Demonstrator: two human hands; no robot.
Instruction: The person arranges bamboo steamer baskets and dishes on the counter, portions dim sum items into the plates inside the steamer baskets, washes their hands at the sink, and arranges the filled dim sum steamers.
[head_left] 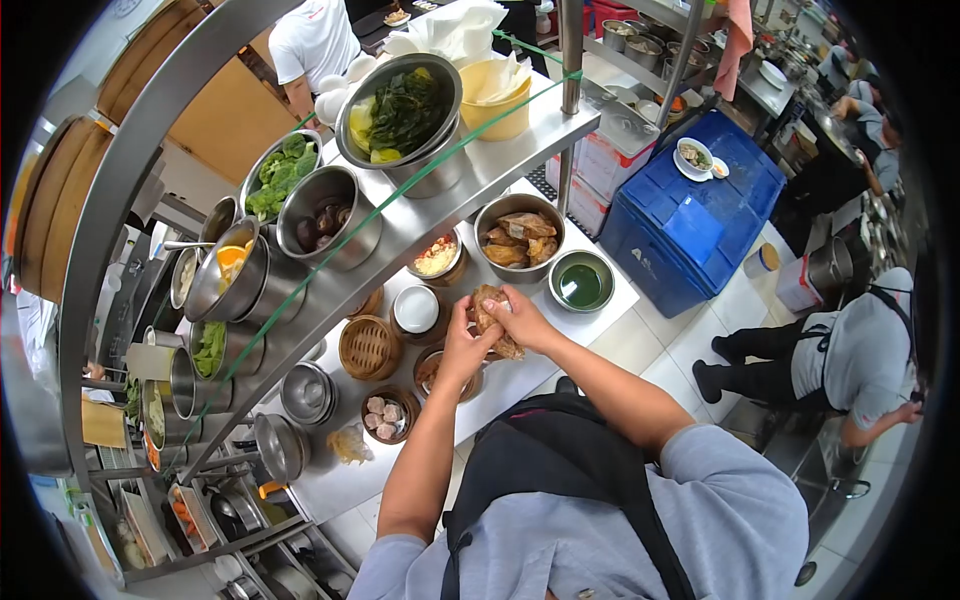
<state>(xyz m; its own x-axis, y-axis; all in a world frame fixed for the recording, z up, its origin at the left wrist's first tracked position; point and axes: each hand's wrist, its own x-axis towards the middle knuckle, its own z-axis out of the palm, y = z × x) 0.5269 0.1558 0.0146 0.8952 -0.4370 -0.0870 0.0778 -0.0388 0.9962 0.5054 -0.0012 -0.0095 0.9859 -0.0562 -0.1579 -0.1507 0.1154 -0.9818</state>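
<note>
A brown, leaf-like wrapped piece [507, 346] is held between my two hands above the steel counter. My left hand [467, 343] grips it from the left, and my right hand [518, 318] has its fingers around its upper part. Just beyond my hands stands a metal pot [520, 201] of similar brown pieces, with a bowl of green liquid [582, 281] to its right. Under my left hand is a round container [429, 372], partly hidden. Left of it sit a lidded bamboo steamer [369, 348] and a small steamer of meatballs [384, 419].
An overhead steel shelf [420, 207] carries bowls of greens, broccoli and dark mushrooms. Stacked metal bowls [308, 393] stand at the counter's left. A blue bin [665, 235] is beyond the counter on the right. Several people work nearby, one [845, 350] at the far right.
</note>
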